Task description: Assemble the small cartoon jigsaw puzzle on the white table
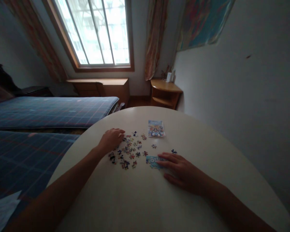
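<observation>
A joined strip of jigsaw puzzle (pixel 151 161), light blue with large pale letters, lies on the round table. My right hand (pixel 180 169) rests flat over the strip's right end with its fingers stretched out, hiding that part. At the left edge of a scattered heap of loose jigsaw pieces (pixel 127 149) is my left hand (pixel 111 138), palm down with fingers extended toward the pieces. Whether a small piece is under its fingertips cannot be made out. One loose piece (pixel 154 146) sits above the strip, and a dark piece (pixel 174 151) lies just beyond my right hand.
Behind the pieces lies a printed picture sheet or packet (pixel 156 128) on the pale table (pixel 140 199). A bed with a blue plaid cover (pixel 50 111) stands left of the table. A wooden corner shelf (pixel 165 85) and a desk (pixel 111 82) are by the window; a wall runs along the right.
</observation>
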Motion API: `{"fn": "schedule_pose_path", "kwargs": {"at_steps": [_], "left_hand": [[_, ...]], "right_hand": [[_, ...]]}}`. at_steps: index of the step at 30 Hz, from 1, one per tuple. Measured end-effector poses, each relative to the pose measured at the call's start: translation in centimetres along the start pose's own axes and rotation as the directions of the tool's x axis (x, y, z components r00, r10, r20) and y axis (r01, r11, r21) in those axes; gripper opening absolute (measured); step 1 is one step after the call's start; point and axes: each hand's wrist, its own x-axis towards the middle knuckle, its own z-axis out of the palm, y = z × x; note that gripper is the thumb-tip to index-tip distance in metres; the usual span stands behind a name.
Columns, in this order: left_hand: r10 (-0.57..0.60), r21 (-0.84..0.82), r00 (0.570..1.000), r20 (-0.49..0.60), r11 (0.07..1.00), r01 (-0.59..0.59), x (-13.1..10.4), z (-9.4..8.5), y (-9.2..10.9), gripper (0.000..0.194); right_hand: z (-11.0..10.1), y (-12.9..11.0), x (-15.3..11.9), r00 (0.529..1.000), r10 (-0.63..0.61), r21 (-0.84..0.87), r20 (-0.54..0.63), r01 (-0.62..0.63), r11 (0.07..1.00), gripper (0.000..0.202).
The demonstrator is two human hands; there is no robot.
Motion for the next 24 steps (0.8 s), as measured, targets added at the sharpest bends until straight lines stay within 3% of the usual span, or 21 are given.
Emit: {"fn": "schedule_pose_path", "kwargs": {"at_steps": [7, 15, 24], "left_hand": [[0.057, -0.002, 0.989, 0.133, 0.998, -0.057, 2.5, -0.9, -0.3, 0.026], [0.053, -0.012, 0.973, 0.226, 0.999, -0.052, 3.7, -1.0, 0.3, 0.019], [0.057, -0.062, 0.980, 0.192, 0.997, -0.046, 3.6, -0.8, -0.1, 0.013]], "right_hand": [[-0.4, 0.0, -0.2, 1.000, 0.020, 0.024, -0.006, -0.020, 1.000, 0.046], [-0.7, 0.0, -0.3, 0.999, 0.049, 0.036, -0.009, -0.048, 0.998, 0.044], [-0.7, 0.0, -0.3, 0.999, 0.038, 0.035, -0.022, -0.038, 0.999, 0.044]]}}
